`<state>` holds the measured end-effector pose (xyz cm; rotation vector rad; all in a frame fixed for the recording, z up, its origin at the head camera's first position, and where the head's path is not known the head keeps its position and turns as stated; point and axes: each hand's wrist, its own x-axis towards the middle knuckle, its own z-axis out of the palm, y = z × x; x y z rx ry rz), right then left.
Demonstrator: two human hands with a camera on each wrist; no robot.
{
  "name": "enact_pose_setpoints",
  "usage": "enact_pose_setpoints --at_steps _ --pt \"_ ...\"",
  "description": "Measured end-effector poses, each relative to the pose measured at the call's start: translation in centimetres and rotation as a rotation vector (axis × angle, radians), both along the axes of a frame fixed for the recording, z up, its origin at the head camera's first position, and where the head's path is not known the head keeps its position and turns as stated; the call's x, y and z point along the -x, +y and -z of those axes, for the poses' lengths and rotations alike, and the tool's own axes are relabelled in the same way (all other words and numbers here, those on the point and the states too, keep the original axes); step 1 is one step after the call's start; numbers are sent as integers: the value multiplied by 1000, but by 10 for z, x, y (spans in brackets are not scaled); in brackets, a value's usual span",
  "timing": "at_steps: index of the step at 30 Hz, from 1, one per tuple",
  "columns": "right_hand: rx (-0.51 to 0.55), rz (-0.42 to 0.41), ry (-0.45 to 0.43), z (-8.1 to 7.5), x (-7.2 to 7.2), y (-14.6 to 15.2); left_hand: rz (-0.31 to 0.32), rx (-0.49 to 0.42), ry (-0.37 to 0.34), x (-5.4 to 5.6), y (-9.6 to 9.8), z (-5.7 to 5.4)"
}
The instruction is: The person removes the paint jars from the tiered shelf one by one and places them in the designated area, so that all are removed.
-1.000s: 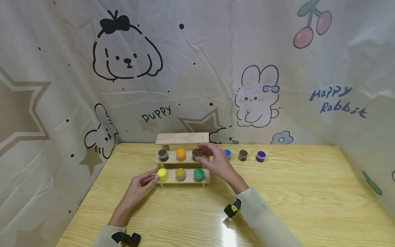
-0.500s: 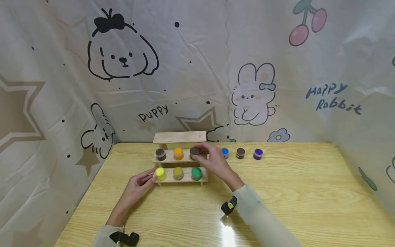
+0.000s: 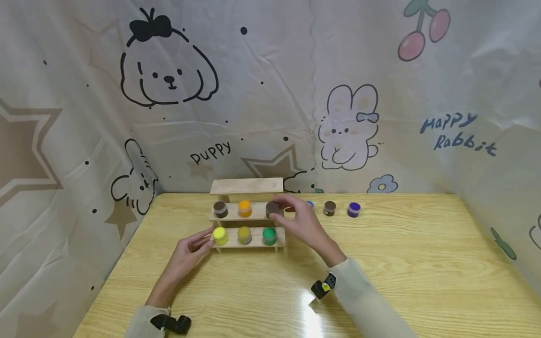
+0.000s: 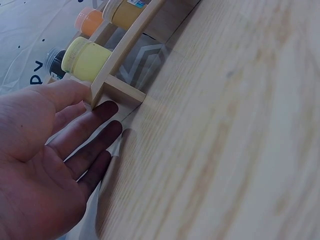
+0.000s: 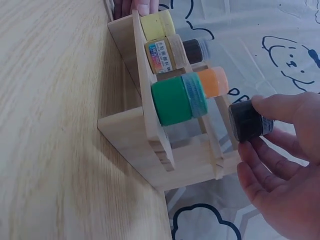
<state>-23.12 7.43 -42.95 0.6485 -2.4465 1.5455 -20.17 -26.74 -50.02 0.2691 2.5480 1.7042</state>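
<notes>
My right hand (image 3: 302,220) pinches a dark brown or black paint jar (image 5: 246,121) between thumb and fingers. In the right wrist view the jar is tilted and stands apart from the rack's shelf. The wooden tiered rack (image 3: 249,187) has its left end pinched by my left hand (image 3: 189,256), thumb above the lower shelf and fingers below. On that shelf sit a yellow jar (image 3: 220,236), an ochre jar (image 3: 244,235) and a green jar (image 3: 269,236). The middle shelf bears another dark jar (image 3: 220,209) and an orange jar (image 3: 245,208).
Right of the rack, a blue jar (image 3: 310,205), partly hidden by my right hand, stands in a row with a brown jar (image 3: 329,208) and a purple jar (image 3: 354,209). A printed cloth (image 3: 270,103) hangs behind the wooden table (image 3: 380,267).
My right hand has shifted slightly to the right with the dark jar, covering more of the blue jar. The left hand stays at the rack's end.
</notes>
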Motion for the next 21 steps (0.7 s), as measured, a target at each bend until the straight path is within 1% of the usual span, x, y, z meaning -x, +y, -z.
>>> enact_pose_setpoints --at_steps 3,9,15,21 --pt "-6 14 2 -1 -4 6 1 -8 -2 0 0 -1" --pt "-18 15 8 -2 -15 17 12 -21 11 0 0 -1" --pt "-2 47 22 1 -23 30 34 -48 17 1 -1 0" --pt "-5 66 11 4 -29 39 35 -35 39 0 -1 1"
